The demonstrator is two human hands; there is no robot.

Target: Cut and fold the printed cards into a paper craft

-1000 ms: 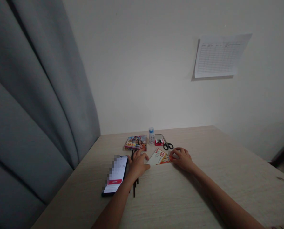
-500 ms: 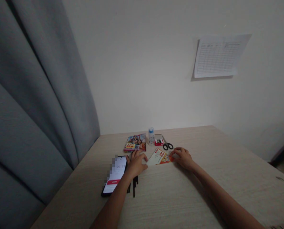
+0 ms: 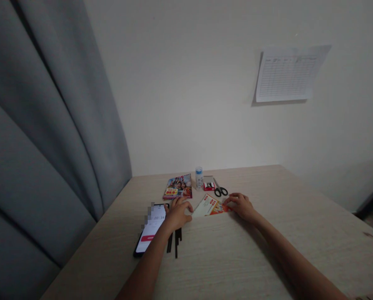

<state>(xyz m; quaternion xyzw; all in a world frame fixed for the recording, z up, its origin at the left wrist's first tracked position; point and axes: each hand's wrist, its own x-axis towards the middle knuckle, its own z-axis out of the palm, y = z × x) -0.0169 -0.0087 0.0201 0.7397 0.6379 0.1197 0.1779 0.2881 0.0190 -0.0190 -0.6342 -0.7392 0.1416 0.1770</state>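
Observation:
A folded paper leaflet [image 3: 209,205], white with red labels and an orange printed end, lies on the table in a roughly triangular shape. At its left corner is my left hand [image 3: 177,214], fingers curled, with thumb and index finger at the paper's tip. My right hand [image 3: 242,206] grips the orange right corner, its fingertips bent down onto the paper. Just behind the leaflet lie scissors [image 3: 220,191] with black handles. Dark thin strips [image 3: 176,243] rest below my left wrist, partly hidden by it.
A phone [image 3: 150,231] showing a running timer lies left of my left forearm. Toward the wall stand colourful booklets [image 3: 177,186], a clear bottle with a blue cap [image 3: 199,178] and a small red-and-white box [image 3: 209,186]. A grey curtain [image 3: 58,125] hangs along the left table edge.
My left hand has shifted very slightly at the leaflet's left corner. The leaflet and my right hand are nearly unchanged. The phone's timer has advanced.

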